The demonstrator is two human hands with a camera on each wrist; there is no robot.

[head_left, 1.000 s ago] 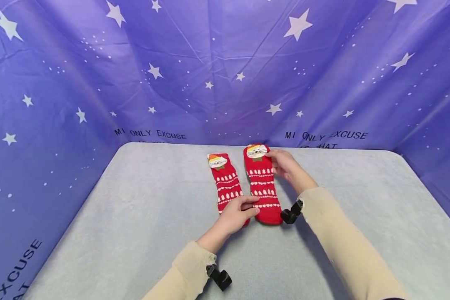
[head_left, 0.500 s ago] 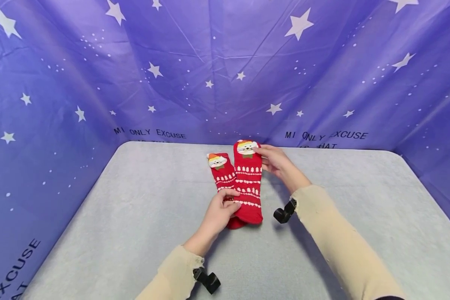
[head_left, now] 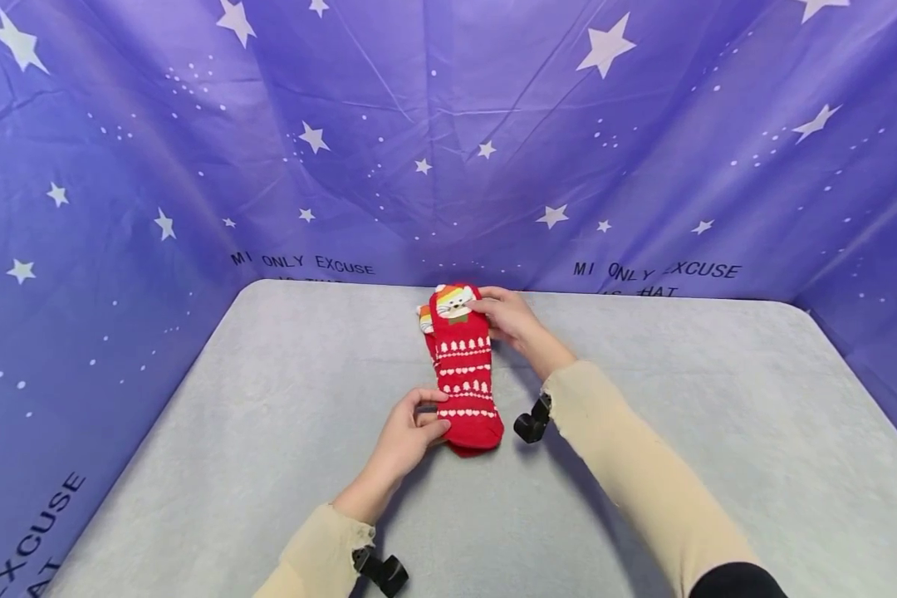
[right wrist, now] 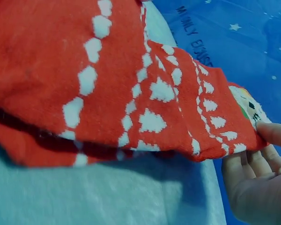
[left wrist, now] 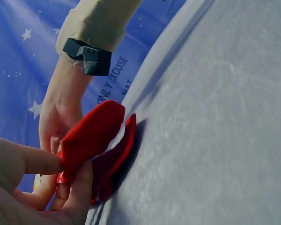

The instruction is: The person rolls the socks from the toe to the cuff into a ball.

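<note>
I judged the red sock [head_left: 463, 374] soft, light; left hand [head_left: 407, 432] pinched its toe, right hand [head_left: 510, 320] its cuff.

Grey felt table top [head_left: 680, 465] lies open left, right and near side of the stacked red patterned socks [head_left: 465, 382] — only the purple star-printed fabric backdrop [head_left: 448, 124] walls off back and sides.

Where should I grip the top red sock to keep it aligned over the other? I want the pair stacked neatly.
Pinch both ends of the top red sock, as shown: right hand at the cat-face end from the right, left hand at the plain end from the left. It is long and limp, so a single grip would probably let it sag.
</note>
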